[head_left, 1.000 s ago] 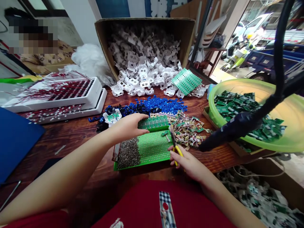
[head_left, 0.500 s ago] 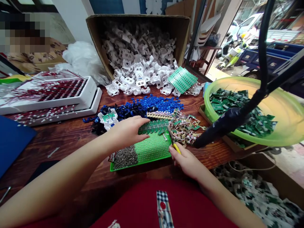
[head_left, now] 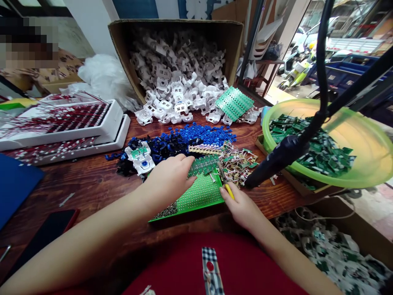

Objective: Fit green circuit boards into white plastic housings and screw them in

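My left hand [head_left: 175, 178] has thumb and fingers closed around the left end of a green circuit board strip [head_left: 204, 164], held over the far edge of a green perforated tray [head_left: 199, 192]. In my right hand [head_left: 238, 203] is a slim tool with a yellow handle [head_left: 229, 191] and a dark metal front; its exact kind is unclear. The tool's tip is beside the strip's right end. Small screws [head_left: 166, 211] fill the tray's left part, partly hidden by my left forearm. A small white connector piece [head_left: 212, 178] shows below the strip.
Behind lie black and blue parts [head_left: 156, 149], blue rings [head_left: 208, 133], wired boards [head_left: 238, 164] and a white housing [head_left: 143, 157]. A carton [head_left: 113, 45] spills white housings. A dark arm [head_left: 276, 159] crosses before a yellow-green basin [head_left: 362, 180]. Foam trays [head_left: 118, 135] stand left, a phone [head_left: 46, 233] nearer.
My left hand has shifted right along the strip, covering more of its left end and of the screws. The white housing behind it shows more fully. My right hand has hardly moved.
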Demonstrator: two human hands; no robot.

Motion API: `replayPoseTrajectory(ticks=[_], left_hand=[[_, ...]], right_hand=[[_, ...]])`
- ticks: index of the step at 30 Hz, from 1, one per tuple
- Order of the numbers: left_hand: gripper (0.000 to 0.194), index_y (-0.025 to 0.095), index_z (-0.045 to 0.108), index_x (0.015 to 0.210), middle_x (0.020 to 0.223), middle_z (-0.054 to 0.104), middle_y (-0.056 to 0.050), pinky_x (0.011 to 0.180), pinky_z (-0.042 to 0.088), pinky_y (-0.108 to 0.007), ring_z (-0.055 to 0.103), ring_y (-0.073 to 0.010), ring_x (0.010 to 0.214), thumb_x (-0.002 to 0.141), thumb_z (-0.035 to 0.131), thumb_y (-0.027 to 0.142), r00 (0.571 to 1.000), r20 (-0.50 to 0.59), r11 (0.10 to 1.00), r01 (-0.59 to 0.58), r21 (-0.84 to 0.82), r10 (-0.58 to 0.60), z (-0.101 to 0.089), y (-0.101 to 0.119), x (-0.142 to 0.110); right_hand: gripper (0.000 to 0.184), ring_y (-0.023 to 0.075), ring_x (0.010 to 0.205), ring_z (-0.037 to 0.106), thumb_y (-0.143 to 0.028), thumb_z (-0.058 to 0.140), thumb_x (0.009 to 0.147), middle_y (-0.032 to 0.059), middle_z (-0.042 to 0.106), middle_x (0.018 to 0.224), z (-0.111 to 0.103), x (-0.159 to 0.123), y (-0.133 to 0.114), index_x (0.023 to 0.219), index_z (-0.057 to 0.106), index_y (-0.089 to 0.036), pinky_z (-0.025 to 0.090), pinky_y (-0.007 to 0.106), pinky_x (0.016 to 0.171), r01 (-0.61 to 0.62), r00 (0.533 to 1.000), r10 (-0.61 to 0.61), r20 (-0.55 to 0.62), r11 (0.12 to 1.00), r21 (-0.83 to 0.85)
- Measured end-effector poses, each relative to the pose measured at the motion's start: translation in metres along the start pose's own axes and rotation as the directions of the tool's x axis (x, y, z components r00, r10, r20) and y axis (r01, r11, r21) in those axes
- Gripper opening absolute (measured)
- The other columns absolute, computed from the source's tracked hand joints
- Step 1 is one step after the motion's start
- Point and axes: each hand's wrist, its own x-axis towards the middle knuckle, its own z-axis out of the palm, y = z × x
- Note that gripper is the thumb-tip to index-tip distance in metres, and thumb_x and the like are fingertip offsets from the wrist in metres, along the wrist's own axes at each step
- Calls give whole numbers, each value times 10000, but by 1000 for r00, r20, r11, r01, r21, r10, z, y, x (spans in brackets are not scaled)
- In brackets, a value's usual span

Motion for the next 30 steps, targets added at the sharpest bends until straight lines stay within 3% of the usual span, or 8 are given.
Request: replayPoseTrajectory(ticks=[4, 8, 12, 16, 22, 30], left_hand=[[552, 159, 498, 1214, 1148, 596, -86, 876, 445, -353, 558, -245, 1030, 763, 521, 478, 1000, 5, 983, -27, -179, 29, 4, -17, 9], [619, 181, 476, 1250, 1218, 572, -79, 912, 421, -335, 538, -241, 1082, 734, 539, 517, 1000, 26, 962, 12, -272, -5, 10, -26, 17], [650, 185, 428, 1288, 1266, 539, -84, 944, 394, -343, 510, -252, 1127, 726, 562, 483, 999, -11, 962, -35, -270, 33, 13, -20, 27], [592, 184, 480, 1241, 1227, 570, -78, 926, 405, -324, 531, -239, 1098, 725, 569, 460, 997, -11, 961, -70, -268, 70, 9, -12, 36], [562, 195, 491, 1237, 1253, 554, -59, 965, 368, -309, 503, -217, 1132, 736, 564, 440, 988, 23, 956, -144, -255, 155, 4, -8, 44], [543, 202, 498, 1231, 1242, 561, -60, 954, 374, -309, 513, -213, 1117, 745, 556, 437, 984, 34, 960, -162, -230, 174, 3, -6, 44]], right_hand=[[387, 105, 500, 449, -575, 305, 817, -10, 442, 653, -3, -4, 1, 845, 403, -202, 346, 236, 488, -34, 969, -60, 238, 928, 370], [409, 97, 576, 506, -557, 211, 846, 2, 456, 743, -10, -2, -5, 942, 404, -210, 398, 218, 502, -65, 958, -123, 260, 787, 613], [400, 126, 784, 561, -515, 308, 859, 31, 485, 866, -13, 2, -9, 1064, 431, -195, 461, 226, 610, -166, 951, -119, 284, 579, 798], [433, 128, 770, 563, -535, 424, 819, 35, 502, 869, -8, 1, -6, 1075, 448, -186, 454, 215, 587, -193, 954, -29, 299, 703, 685], [451, 95, 671, 528, -563, 496, 777, 7, 486, 798, -5, 0, 0, 1008, 462, -178, 370, 170, 489, -118, 982, 18, 187, 835, 538], [399, 79, 606, 461, -563, 451, 799, -18, 451, 744, -9, 1, 1, 927, 444, -186, 329, 195, 496, -32, 991, -16, 130, 933, 359]])
